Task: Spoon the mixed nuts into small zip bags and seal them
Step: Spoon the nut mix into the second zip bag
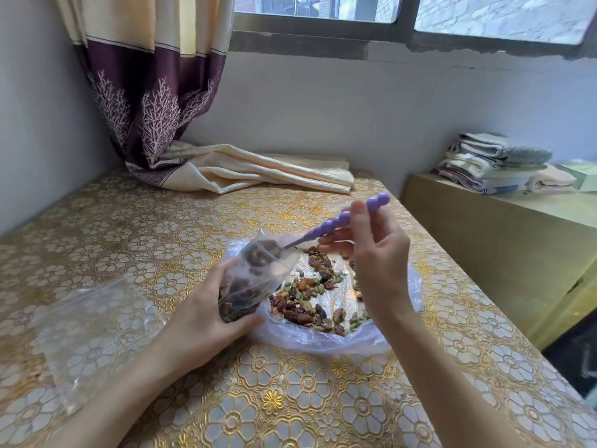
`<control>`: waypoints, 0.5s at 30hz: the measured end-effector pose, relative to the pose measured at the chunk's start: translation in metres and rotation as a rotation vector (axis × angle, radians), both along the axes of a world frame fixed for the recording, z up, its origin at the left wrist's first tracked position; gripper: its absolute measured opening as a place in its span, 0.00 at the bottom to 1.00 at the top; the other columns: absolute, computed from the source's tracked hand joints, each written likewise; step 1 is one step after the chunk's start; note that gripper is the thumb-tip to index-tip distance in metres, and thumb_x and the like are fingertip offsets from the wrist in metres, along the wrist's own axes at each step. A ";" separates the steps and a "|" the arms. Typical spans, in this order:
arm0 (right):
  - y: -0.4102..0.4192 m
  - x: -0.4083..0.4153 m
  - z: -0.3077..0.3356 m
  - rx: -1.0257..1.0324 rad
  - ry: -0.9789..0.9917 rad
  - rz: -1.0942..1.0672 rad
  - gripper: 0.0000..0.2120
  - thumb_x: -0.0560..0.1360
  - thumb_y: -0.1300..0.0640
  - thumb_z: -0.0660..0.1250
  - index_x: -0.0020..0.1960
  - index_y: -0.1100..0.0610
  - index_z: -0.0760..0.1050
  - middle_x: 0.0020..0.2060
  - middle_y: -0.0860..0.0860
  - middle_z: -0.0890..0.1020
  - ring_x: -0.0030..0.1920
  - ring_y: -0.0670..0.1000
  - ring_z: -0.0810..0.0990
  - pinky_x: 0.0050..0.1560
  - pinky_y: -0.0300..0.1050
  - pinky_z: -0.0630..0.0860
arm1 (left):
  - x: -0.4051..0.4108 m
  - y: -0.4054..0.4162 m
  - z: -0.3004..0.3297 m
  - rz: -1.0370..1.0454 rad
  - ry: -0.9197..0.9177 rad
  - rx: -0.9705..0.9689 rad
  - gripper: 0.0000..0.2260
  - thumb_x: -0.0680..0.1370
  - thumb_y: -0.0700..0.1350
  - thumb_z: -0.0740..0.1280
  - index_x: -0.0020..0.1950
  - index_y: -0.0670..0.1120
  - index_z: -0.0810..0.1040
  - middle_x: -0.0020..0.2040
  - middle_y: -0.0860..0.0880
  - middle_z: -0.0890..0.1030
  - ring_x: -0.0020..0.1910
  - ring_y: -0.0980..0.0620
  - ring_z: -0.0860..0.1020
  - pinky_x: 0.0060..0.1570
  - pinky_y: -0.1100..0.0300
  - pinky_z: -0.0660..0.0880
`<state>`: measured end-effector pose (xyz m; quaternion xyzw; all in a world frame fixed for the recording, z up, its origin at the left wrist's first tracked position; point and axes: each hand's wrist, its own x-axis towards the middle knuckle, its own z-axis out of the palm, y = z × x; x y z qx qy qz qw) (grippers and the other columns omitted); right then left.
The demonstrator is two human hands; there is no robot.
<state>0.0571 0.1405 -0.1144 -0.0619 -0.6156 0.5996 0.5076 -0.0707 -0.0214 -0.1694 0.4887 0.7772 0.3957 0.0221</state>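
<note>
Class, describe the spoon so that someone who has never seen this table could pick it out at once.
Start at the table with the gold floral cloth and find the open plastic sheet holding loose mixed nuts. Above it, the right hand pinches the spoon, its bowl dipping into the small zip bag. Its purple beaded handle is unique here.

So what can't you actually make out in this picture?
Head view only:
- Spoon bowl: hidden inside the small zip bag.
- Left hand fingers: behind that bag.
- Empty bags at left: clear and overlapping, count unclear.
- Folded towels: blurred.
</note>
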 end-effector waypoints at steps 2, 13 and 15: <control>-0.006 -0.002 -0.003 0.096 -0.022 0.049 0.09 0.80 0.61 0.58 0.44 0.61 0.73 0.31 0.50 0.83 0.32 0.50 0.83 0.33 0.39 0.79 | 0.000 0.000 -0.001 0.002 -0.026 0.029 0.36 0.60 0.63 0.69 0.65 0.58 0.60 0.48 0.66 0.73 0.46 0.74 0.73 0.41 0.79 0.68; 0.014 0.009 -0.003 -0.038 0.015 0.016 0.10 0.79 0.63 0.56 0.46 0.65 0.74 0.33 0.55 0.83 0.34 0.55 0.82 0.35 0.42 0.79 | -0.001 0.000 -0.003 0.006 -0.085 0.081 0.37 0.60 0.64 0.69 0.65 0.58 0.60 0.50 0.65 0.74 0.47 0.76 0.72 0.43 0.82 0.67; 0.024 0.012 -0.003 -0.115 0.035 -0.087 0.11 0.80 0.63 0.55 0.43 0.61 0.74 0.32 0.57 0.83 0.33 0.56 0.82 0.33 0.41 0.77 | -0.001 0.001 -0.003 0.013 -0.091 0.090 0.36 0.60 0.63 0.69 0.64 0.59 0.60 0.50 0.65 0.74 0.47 0.77 0.72 0.42 0.82 0.67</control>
